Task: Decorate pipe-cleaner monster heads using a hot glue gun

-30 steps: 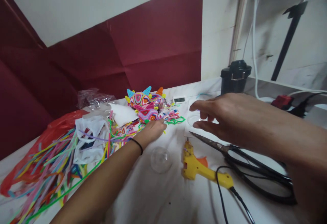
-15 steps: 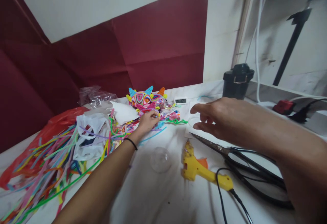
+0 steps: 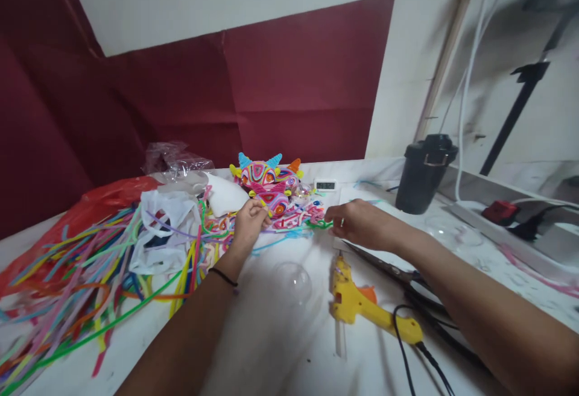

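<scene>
White tabletop (image 3: pixel 280 348) lies bare near; far, left hand (image 3: pixel 248 225) and right hand (image 3: pixel 357 222) pinch pipe cleaners (image 3: pixel 294 222).

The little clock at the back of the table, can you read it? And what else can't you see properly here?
Head view:
- Little clock: too small, digits unreadable.
- Scissors: handles hidden under the right arm.
- Right hand: pinches the green strand; fingertips too small to show the grip.
- Left hand: fingers buried in strands, a hold cannot be told.
- Glue gun: cord cut off by the bottom edge.
</scene>
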Demonstrator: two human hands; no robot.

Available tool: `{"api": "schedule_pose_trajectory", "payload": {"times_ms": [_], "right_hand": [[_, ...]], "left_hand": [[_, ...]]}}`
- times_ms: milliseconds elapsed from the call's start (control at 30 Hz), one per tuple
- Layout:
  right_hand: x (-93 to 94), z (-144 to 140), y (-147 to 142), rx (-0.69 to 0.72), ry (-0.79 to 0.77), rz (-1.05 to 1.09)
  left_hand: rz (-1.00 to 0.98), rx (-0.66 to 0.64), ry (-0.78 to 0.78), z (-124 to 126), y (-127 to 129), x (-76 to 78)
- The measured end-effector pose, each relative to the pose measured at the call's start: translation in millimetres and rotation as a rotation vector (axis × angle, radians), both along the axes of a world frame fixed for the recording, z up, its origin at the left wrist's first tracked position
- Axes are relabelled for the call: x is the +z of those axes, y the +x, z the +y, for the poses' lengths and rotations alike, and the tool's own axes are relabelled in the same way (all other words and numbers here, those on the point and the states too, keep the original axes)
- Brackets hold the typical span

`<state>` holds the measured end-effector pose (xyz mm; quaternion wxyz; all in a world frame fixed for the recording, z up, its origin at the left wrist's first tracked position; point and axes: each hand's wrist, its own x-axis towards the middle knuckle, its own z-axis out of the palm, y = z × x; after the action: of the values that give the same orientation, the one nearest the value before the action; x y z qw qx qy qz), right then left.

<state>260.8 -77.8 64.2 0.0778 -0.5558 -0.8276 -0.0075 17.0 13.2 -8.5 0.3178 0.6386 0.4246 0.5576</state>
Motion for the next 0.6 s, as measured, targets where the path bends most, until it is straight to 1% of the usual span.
{"api": "schedule_pose_trajectory", "payload": {"times_ms": [133, 267, 433, 600], "right_hand": [[-15.9, 30.4, -18.5, 0.074, -0.038, -0.081], [-32.4, 53.4, -36.2, 0.112, -0.1, -0.167], [-47.5, 65.0, -53.1, 0.139, -0.154, -0.224], [-52.6, 72.0, -56.7, 0.105, -0.144, -0.156]], "left_hand": [[0.179, 0.018, 0.065, 2.1, -4.4, -7.9], [0.408, -0.019, 0.134, -3.0, -5.6, -17.4], [0.603, -0.069, 0.207, -6.6, -5.2, -30.0], [0.712, -0.054, 0.238, -4.3, -5.2, -35.6]]}}
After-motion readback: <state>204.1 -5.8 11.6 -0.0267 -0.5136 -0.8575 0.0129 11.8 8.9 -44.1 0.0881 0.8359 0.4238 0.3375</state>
